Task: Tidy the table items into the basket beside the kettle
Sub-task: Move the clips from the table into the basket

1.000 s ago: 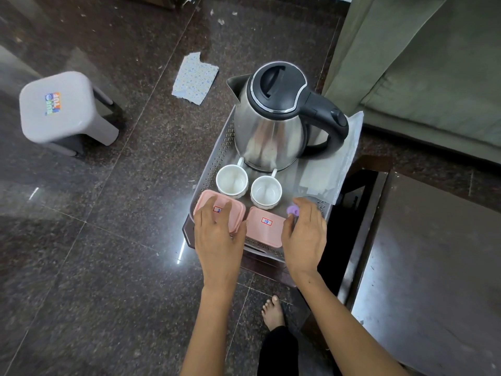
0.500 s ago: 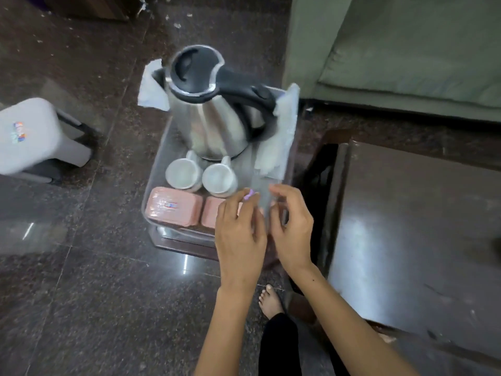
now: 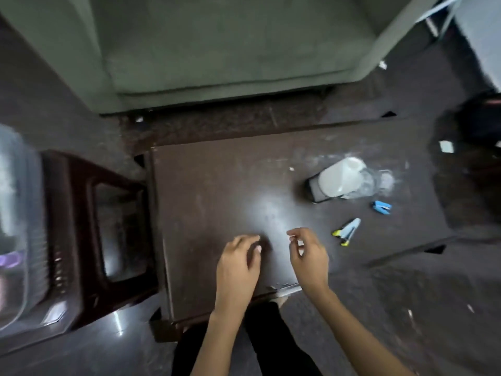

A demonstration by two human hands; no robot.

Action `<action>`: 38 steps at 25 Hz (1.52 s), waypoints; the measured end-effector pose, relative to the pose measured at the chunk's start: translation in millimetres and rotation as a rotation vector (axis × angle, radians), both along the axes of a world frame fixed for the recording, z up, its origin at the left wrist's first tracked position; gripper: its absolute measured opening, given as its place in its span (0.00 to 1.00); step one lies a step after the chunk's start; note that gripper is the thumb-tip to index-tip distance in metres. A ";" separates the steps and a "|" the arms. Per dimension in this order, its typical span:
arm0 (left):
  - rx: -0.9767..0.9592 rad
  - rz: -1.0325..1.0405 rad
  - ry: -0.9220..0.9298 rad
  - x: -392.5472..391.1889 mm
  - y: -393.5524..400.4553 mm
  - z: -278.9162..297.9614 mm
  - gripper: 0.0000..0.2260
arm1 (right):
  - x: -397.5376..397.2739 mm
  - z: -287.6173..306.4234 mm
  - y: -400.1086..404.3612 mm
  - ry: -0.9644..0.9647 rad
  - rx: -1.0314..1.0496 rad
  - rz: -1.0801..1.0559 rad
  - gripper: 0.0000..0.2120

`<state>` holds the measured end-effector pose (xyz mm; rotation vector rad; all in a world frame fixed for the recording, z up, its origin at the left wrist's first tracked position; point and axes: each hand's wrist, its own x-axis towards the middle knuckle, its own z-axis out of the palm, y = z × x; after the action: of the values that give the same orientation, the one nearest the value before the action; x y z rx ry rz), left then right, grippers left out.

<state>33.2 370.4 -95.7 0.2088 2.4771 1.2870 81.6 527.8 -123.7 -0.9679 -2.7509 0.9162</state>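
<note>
Both hands hover over the dark brown table [image 3: 217, 191], holding nothing. My left hand [image 3: 240, 263] has loosely curled fingers above the table's near middle. My right hand [image 3: 307, 253] is beside it, fingers loosely bent. To the right on the table lie a white jar with a black lid [image 3: 336, 181] on its side, a small blue stapler [image 3: 381, 207] and a blue and yellow clip-like tool [image 3: 347, 231]. The basket [image 3: 16, 240] shows only as a blurred clear edge at the far left. The kettle is out of view.
A dark red plastic stool [image 3: 89, 234] carries the basket at the left. A green sofa [image 3: 230, 44] stands beyond the table. White powder smears mark the tabletop by the jar. Dark stone floor surrounds the table, and my legs are at its near edge.
The view has swung right from the basket and kettle to the table. Both hands have left the basket and now hover empty over the tabletop.
</note>
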 end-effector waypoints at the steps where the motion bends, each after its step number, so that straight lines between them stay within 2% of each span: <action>1: 0.003 -0.039 -0.026 5.1 22.2 -2.5 0.12 | 7.9 0.6 22.6 -0.036 0.033 -0.040 0.09; 4: -0.002 -0.112 -0.070 14.3 81.3 -9.7 0.12 | 23.3 -4.7 86.6 -0.160 0.122 -0.143 0.09; 6: -0.005 -0.143 -0.086 16.7 116.2 -15.5 0.12 | 29.8 -15.7 127.0 -0.279 0.183 -0.135 0.13; 10: -0.034 -0.185 -0.107 18.9 167.8 -26.3 0.09 | 34.8 -47.8 182.4 -0.424 0.265 0.172 0.26; 13: -0.051 -0.192 -0.131 20.1 189.5 -33.9 0.09 | 33.0 -67.9 207.9 -0.517 0.416 0.376 0.23; 16: -0.056 -0.141 -0.181 19.0 202.5 -41.0 0.09 | 23.3 -68.6 223.0 -0.569 0.370 0.426 0.20; 18: -0.026 -0.077 -0.256 20.2 209.5 -46.3 0.10 | 17.3 -63.0 227.9 -0.527 0.228 0.395 0.16; 19: 0.000 -0.045 -0.316 21.8 213.3 -47.7 0.12 | 14.8 -57.4 226.9 -0.473 0.094 0.343 0.16; 21: 0.032 -0.013 -0.407 26.0 224.9 -47.1 0.15 | 15.1 -42.8 220.2 -0.310 -0.157 0.275 0.16; 22: 0.056 0.004 -0.430 28.6 231.6 -44.3 0.14 | 16.3 -35.2 215.4 -0.225 -0.216 0.271 0.16; 24: 0.138 0.084 -0.453 31.8 246.2 -36.0 0.12 | 20.8 -23.6 206.9 -0.113 -0.259 0.295 0.15; 27: 0.168 0.249 -0.389 30.8 265.7 -34.0 0.16 | 23.5 -12.4 206.6 -0.026 -0.278 0.280 0.16; 30: 0.201 0.312 -0.385 28.4 277.0 -40.9 0.14 | 33.1 -10.9 224.5 -0.004 -0.156 0.213 0.16; 33: 0.229 0.316 -0.413 27.8 279.0 -43.3 0.14 | 33.6 -21.7 264.4 -0.160 0.013 -0.024 0.14; 35: 0.281 0.300 -0.450 28.1 277.7 -42.7 0.09 | 24.5 -38.2 289.2 -0.313 0.090 -0.037 0.17; 38: 0.321 0.275 -0.467 28.9 269.9 -46.2 0.04 | 10.5 -66.4 306.5 -0.433 0.229 0.028 0.21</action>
<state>62.1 640.3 -142.0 -0.3339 1.9440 1.6234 92.1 834.2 -190.1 -1.2042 -3.1329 0.4130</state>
